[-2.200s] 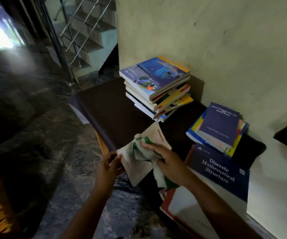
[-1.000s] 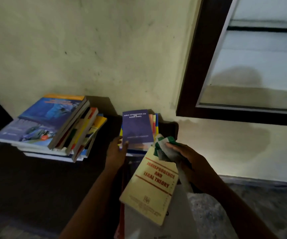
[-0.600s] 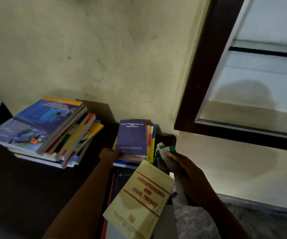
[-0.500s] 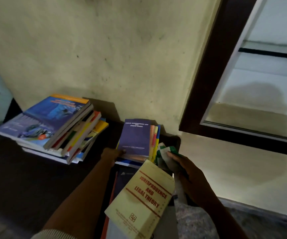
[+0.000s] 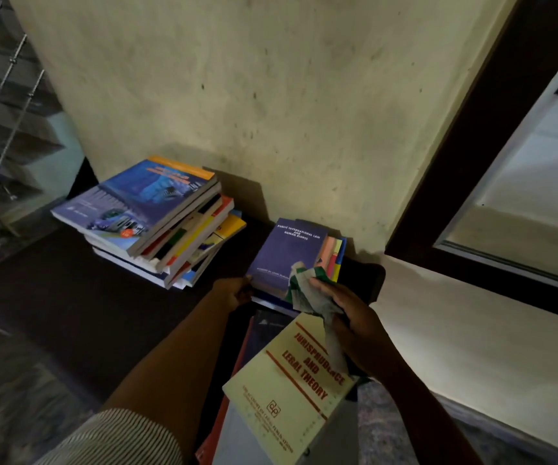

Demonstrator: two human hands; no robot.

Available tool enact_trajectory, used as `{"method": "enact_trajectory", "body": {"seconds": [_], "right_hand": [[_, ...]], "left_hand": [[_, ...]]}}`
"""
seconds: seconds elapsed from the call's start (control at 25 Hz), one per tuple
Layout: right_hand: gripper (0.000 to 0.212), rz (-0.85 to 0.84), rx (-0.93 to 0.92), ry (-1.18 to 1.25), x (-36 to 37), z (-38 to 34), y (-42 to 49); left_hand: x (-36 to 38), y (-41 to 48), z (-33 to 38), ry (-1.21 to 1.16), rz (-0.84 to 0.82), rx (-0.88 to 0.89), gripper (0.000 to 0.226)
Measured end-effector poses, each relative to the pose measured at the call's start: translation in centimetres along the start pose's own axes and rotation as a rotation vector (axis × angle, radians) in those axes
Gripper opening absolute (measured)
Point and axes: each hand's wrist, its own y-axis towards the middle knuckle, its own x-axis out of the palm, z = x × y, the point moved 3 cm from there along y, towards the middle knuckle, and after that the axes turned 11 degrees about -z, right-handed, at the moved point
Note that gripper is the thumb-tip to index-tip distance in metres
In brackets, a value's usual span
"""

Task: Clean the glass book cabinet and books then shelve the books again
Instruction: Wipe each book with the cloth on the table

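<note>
1. Closest to me, a cream paperback book titled "Jurisprudence and Legal Theory" lies tilted over other books at the near end of the dark table.
2. The right hand clutches a crumpled green-and-white cloth over that cover's far end.
3. The left hand touches the near-left corner of a purple paperback book topping a short pile. I cannot tell whether it pinches it.
4. Farther left, 1 taller, leaning stack of colourful books stands against the cream wall.
5. To the right is the dark-framed glass book cabinet.
</note>
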Motion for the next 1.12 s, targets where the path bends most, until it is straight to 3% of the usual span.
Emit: {"method": "enact_trajectory", "body": {"seconds": [0.2,0.36,0.48,0.6,0.76,1.0,1.12], "right_hand": [[0.050,0.032,-0.021,0.026,-0.9,0.6,0.1],[0.050,-0.026,-0.094,0.043,-0.1,-0.1,1.5],[0.053,-0.080,-0.147,0.023,1.6,-1.9,3.3],[0.060,-0.180,-0.196,0.047,3.9,-3.8,5.0],[0.058,-0.301,-0.259,0.067,7.4,-5.9,7.1],[0.064,-0.498,-0.255,0.063,14.4,-7.4,9.0],[0.061,-0.510,-0.238,-0.016,17.6,-7.1,10.7]], "left_hand": [[0.2,-2.8,1.4,-0.072,0.044,0.113,0.018],[-3.1,-8.1,0.6,-0.265,-0.060,0.249,0.018],[-6.3,-11.8,-0.8,-0.415,0.053,0.408,0.007],[-8.6,-15.4,-1.5,-0.359,0.168,0.488,0.015],[-12.7,-19.2,-4.6,-0.360,0.277,0.480,0.017],[-18.2,-21.1,-12.9,-0.611,0.474,0.238,0.022],[-19.3,-21.0,-13.8,-0.658,0.512,0.210,0.019]]}}
